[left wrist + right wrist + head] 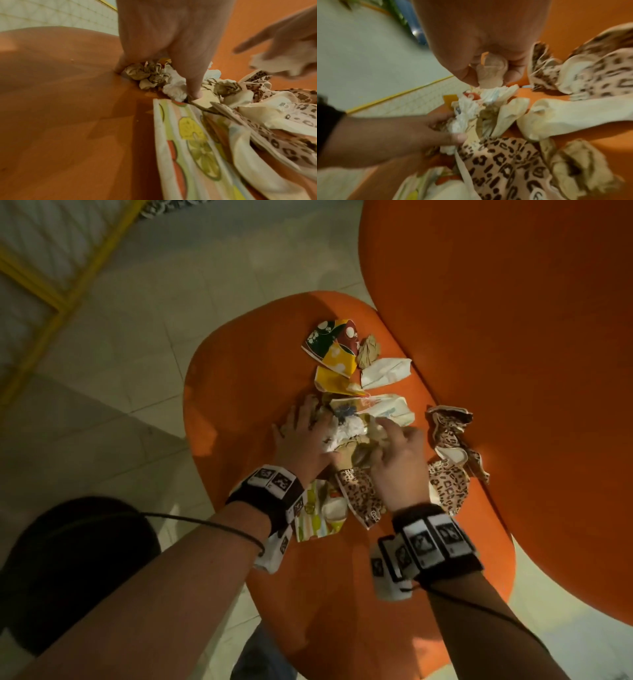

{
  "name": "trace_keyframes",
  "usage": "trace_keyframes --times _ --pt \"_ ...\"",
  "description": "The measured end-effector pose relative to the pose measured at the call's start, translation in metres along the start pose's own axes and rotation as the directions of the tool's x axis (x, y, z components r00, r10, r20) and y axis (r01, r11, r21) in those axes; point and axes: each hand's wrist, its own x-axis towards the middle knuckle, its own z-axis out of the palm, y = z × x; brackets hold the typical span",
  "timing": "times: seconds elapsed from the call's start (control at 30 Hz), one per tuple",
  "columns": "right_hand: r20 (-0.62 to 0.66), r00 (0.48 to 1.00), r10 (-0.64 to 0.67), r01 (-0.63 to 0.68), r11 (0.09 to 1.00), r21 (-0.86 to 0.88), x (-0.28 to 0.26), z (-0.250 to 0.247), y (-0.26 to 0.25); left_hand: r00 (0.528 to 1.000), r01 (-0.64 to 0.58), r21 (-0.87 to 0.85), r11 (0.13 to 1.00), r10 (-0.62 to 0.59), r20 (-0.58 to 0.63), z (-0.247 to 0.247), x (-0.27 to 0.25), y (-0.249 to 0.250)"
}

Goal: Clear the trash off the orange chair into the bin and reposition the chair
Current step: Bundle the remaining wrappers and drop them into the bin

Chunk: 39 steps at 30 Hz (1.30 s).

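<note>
Trash lies in a heap on the seat of the orange chair. My left hand grips a wad of crumpled brown and white paper in the middle, thumb pressing on its near side. Just to the right, my right hand curls round a cream scrap of paper, index finger stretched out. Around them lie torn leopard-print cups, a striped fruit-print paper under my left wrist, a torn colourful cup, a brown paper ball and a white wrapper.
The chair's orange backrest rises on the right. Pale tiled floor surrounds the seat. A yellow frame crosses the far left. A dark rounded object stands on the floor at the near left; what it is I cannot tell.
</note>
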Motion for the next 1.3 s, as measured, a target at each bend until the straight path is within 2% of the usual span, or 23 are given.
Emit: trace_keyframes --times 0.13,0.2,0.3,0.43,0.5,0.57,0.67,0.93,1.03,1.13,1.3 --pt "0.256 0.963 -0.078 0.131 0.972 -0.197 0.019 0.037 -0.007 0.995 -0.029 0.006 1.000 0.029 -0.099 -0.001 -0.005 -0.001" --pt "0.314 0.944 -0.102 0.198 0.935 -0.293 0.023 0.049 -0.004 0.995 -0.036 -0.029 0.999 0.033 -0.090 -0.002 -0.006 -0.005" --pt "0.289 0.954 -0.077 0.180 0.920 -0.349 0.027 0.055 0.000 0.994 -0.055 -0.046 0.997 0.051 -0.099 -0.002 -0.008 -0.010" --pt "0.194 0.970 -0.145 0.227 0.827 -0.514 0.024 0.061 0.003 0.995 -0.050 0.032 0.998 0.053 -0.086 -0.003 -0.007 -0.004" --pt "0.186 0.966 -0.181 0.248 0.855 -0.456 0.024 0.063 0.004 0.997 -0.022 0.047 0.999 0.025 -0.069 -0.005 -0.005 0.000" --pt "0.212 0.963 -0.164 0.239 0.885 -0.400 0.023 0.059 -0.002 0.999 -0.006 0.095 0.995 0.010 -0.044 -0.005 -0.003 0.003" --pt "0.315 0.941 -0.122 0.235 0.906 -0.352 0.021 0.058 -0.004 1.000 -0.024 0.166 0.986 0.027 -0.013 -0.005 -0.003 0.002" --pt "0.418 0.893 -0.167 0.293 0.921 -0.257 0.035 0.055 -0.003 0.997 -0.082 0.068 0.994 0.082 0.003 -0.021 0.008 -0.009" --pt "0.427 0.892 -0.149 0.223 0.966 -0.130 0.043 0.049 -0.004 0.995 -0.101 0.065 0.993 0.102 -0.007 -0.031 0.011 -0.014" --pt "0.340 0.931 -0.132 0.114 0.991 0.074 0.042 0.035 -0.002 0.995 -0.095 0.058 0.994 0.097 -0.036 -0.039 0.012 -0.017" --pt "0.232 0.973 -0.020 -0.069 0.927 0.370 0.032 0.002 0.005 0.964 -0.250 0.093 0.964 0.256 -0.065 -0.048 0.025 0.000"
